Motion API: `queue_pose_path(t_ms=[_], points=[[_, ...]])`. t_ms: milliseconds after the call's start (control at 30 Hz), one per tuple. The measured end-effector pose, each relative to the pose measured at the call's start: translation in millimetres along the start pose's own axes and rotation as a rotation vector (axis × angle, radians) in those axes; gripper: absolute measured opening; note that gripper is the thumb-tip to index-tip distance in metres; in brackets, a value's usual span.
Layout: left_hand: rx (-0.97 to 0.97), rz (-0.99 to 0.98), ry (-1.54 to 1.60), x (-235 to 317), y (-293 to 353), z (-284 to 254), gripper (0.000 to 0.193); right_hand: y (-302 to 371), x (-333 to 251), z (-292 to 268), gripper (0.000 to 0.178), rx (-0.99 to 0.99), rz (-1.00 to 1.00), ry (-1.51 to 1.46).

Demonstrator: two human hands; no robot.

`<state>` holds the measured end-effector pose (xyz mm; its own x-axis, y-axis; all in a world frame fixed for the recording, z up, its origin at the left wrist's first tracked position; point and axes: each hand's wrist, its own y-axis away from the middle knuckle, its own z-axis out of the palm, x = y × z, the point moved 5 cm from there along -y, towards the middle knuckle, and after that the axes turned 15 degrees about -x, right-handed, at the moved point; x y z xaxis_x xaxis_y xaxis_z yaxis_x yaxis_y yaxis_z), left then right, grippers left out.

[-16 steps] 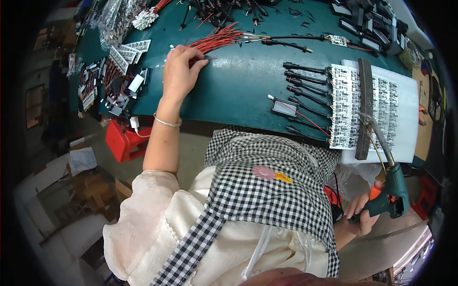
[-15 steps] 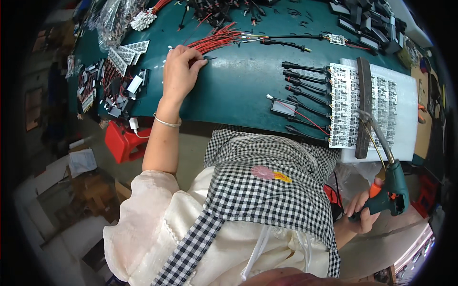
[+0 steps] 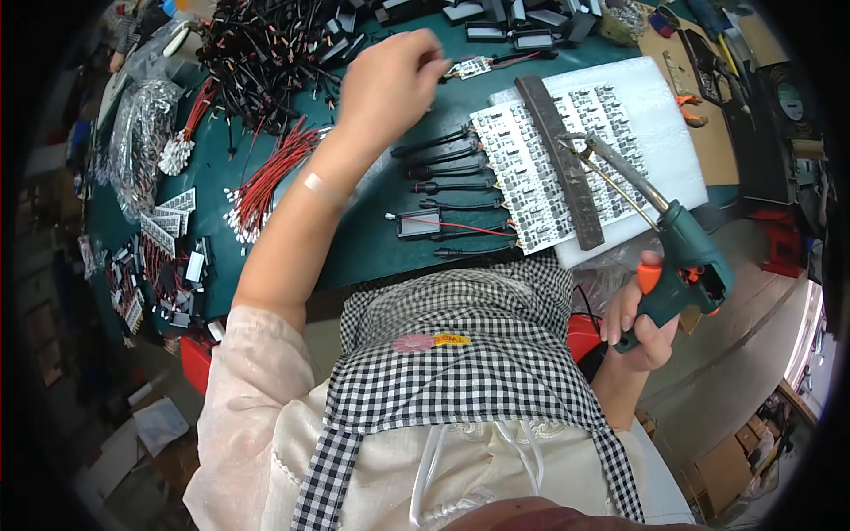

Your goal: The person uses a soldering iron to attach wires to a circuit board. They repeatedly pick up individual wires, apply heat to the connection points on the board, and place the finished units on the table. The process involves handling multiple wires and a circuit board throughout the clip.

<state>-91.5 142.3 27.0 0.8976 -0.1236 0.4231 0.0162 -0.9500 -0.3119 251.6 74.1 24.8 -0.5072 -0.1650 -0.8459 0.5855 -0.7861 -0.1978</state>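
Note:
My right hand (image 3: 639, 326) grips a green soldering gun (image 3: 677, 257) with an orange trigger. Its metal tip slants up over a white panel of small circuit boards (image 3: 527, 181). A dark metal bar (image 3: 567, 168) lies across that panel, which rests on a white foam sheet (image 3: 655, 133). Several black cable leads (image 3: 443, 168) stick out from the panel's left edge. My left hand (image 3: 390, 88) is above the far part of the table, its fingers curled together. What they pinch, if anything, is hidden. Just beyond its fingertips lies a small wired circuit board (image 3: 471, 67).
Red wires (image 3: 270, 181) lie in a bundle left of my left forearm. A large heap of black cable leads (image 3: 261, 62) stands behind them. Grey-black boxes (image 3: 522, 18) are piled at the back. Orange-handled pliers (image 3: 689, 113) lie at the right.
My left hand has moved from beside the red wires rightward, toward the small wired board. The whole view has shifted, so the table's things appear further left. My right hand still grips the soldering gun.

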Motion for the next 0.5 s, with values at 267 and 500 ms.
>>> queue_pose_path(t_ms=[267, 500], points=[[-0.178, -0.152, -0.129, -46, -77, 63, 0.018, 10, -1, 5, 0.068, 0.074, -0.012, 0.023], [-0.192, -0.008, -0.203, -45, -68, 62, 0.016, -4, 5, -1, 0.067, 0.049, -0.031, 0.004]])
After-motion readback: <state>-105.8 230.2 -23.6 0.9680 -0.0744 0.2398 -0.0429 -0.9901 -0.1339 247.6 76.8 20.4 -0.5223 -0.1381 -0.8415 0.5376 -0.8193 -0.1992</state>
